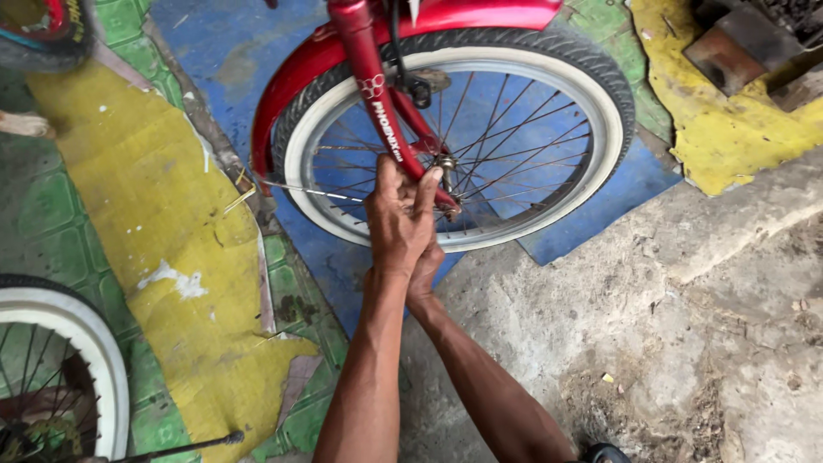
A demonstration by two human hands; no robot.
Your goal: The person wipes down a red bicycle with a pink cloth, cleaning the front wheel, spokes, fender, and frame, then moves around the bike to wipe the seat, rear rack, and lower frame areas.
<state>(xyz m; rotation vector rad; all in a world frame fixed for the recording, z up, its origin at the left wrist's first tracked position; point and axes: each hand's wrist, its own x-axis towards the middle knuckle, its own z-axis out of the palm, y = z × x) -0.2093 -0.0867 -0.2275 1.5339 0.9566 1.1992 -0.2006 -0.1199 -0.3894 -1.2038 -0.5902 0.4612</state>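
- Painted floor (171, 223) in patches of yellow, blue and green gives way to rough bare concrete (686, 309) on the right, the setting of a bicycle repair spot.
- Left hand (396, 214) lies on top, fingers stretched up along the lower end of the red fork leg (377, 94), fingertips touching the axle nut (446, 161) at the hub; it looks pressed flat rather than closed round anything.
- Right hand (426, 267) sits mostly hidden beneath the left one, near the fork tip; whether it grips something I cannot tell.
- Around them stands the front wheel (600, 111), white rim and black tyre, under a red mudguard (296, 73), with thin spokes (523, 137) fanning from the hub.
- Farther off, a second white-rimmed wheel (81, 343) lies at lower left.
- Risk, as I judge it: fingers so close to the spokes could be pinched if the wheel turns, and a slipping grip on the small nut could scrape knuckles against the fork.
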